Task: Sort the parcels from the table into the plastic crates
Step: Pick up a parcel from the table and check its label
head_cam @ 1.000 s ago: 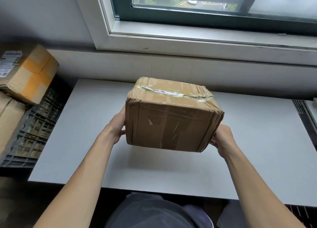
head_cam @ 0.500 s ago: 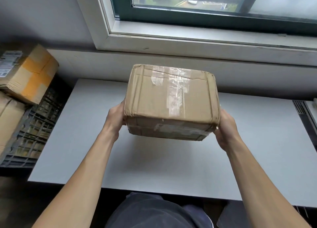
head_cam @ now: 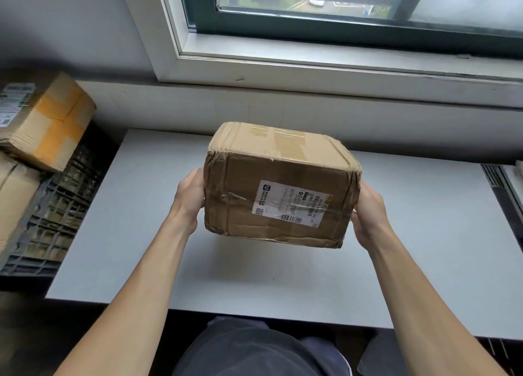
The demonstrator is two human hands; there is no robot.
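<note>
A brown cardboard parcel (head_cam: 280, 186), wrapped in clear tape, is held in the air above the white table (head_cam: 410, 276). A white shipping label with barcodes faces me on its near side. My left hand (head_cam: 189, 197) grips the parcel's left end and my right hand (head_cam: 368, 214) grips its right end; most fingers are hidden behind the box. A dark plastic crate (head_cam: 56, 217) stands left of the table with other parcels in it.
In the left crate lie a box with orange tape (head_cam: 48, 121) and another brown box (head_cam: 14, 194) below it. A second dark crate's edge (head_cam: 501, 188) shows at the right. A window sill and wall run behind the table.
I have been turning the parcel toward me between my hands. The taped seam faces rolled away and the side with the shipping label now faces me.
</note>
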